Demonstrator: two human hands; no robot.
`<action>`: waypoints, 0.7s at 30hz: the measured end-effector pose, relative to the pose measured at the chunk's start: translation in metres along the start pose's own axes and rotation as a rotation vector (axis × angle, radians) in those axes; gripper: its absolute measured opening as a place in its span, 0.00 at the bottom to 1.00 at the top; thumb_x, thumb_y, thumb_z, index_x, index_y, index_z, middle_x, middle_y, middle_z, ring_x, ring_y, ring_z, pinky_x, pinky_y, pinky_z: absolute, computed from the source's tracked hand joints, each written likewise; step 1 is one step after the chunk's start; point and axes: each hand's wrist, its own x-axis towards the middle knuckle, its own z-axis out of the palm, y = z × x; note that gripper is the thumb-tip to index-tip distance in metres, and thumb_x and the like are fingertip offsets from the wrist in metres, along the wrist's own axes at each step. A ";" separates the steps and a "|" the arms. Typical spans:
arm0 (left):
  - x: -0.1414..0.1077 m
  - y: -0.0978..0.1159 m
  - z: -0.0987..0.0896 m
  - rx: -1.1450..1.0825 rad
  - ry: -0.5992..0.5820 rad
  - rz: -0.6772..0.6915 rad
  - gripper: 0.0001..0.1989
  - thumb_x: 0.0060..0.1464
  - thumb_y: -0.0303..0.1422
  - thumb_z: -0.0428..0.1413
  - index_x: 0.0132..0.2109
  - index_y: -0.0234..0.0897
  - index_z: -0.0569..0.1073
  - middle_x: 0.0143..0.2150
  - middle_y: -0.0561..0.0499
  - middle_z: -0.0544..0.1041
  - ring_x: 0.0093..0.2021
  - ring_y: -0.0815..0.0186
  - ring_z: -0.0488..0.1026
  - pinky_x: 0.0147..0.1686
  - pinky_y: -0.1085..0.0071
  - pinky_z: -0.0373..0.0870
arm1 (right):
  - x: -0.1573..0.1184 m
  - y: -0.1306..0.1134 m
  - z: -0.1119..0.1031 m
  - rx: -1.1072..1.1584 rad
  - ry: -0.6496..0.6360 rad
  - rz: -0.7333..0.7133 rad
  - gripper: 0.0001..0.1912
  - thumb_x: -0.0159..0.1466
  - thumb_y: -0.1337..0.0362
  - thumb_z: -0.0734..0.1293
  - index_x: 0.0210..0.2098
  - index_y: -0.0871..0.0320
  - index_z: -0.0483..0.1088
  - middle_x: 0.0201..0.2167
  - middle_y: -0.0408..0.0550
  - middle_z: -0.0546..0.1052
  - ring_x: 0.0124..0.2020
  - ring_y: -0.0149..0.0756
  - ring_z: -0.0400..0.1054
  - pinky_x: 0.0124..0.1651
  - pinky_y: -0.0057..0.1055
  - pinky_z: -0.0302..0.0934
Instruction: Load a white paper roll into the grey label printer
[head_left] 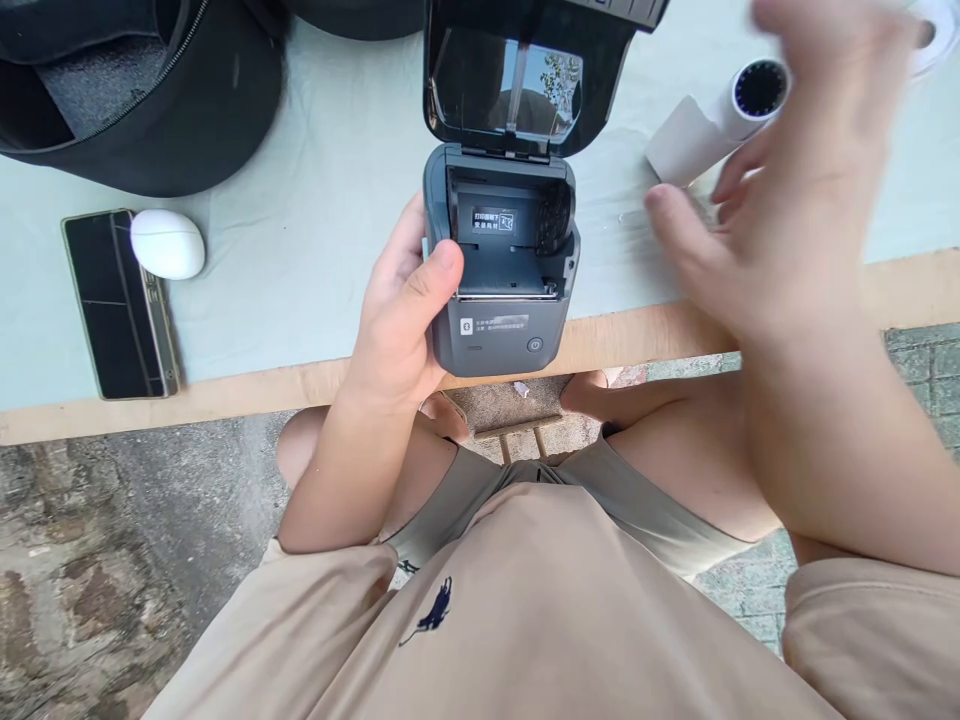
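Note:
My left hand (401, 310) is closed around the left side of a dark grey label printer (499, 335), its thumb on the rim. The printer's lid (525, 75) is flipped up, and the inner bay (499, 225) shows a small sticker and no roll. On the right, my right hand (780, 190) is raised with thumb and fingers apart, partly smeared by motion, and I see nothing held in it. Just beyond that hand, a white paper roll (731, 115) with a dark core lies on the cloth, its loose end sticking out to the left. The hand hides part of the roll.
A pale cloth (315, 240) covers the table, whose bare wooden edge (645, 335) runs close to my body. At left lie a phone (124, 310) and a white mouse (167, 244) overlapping it. A black zippered bag (225, 130) stands behind them. Another white roll (934, 35) sits far right.

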 end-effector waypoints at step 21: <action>-0.001 -0.002 -0.001 -0.026 -0.007 -0.018 0.18 0.54 0.47 0.55 0.50 0.47 0.71 0.49 0.51 0.75 0.58 0.54 0.72 0.54 0.60 0.72 | 0.019 -0.009 0.024 0.982 -0.234 0.553 0.19 0.60 0.56 0.64 0.51 0.48 0.63 0.44 0.43 0.74 0.44 0.32 0.72 0.38 0.29 0.70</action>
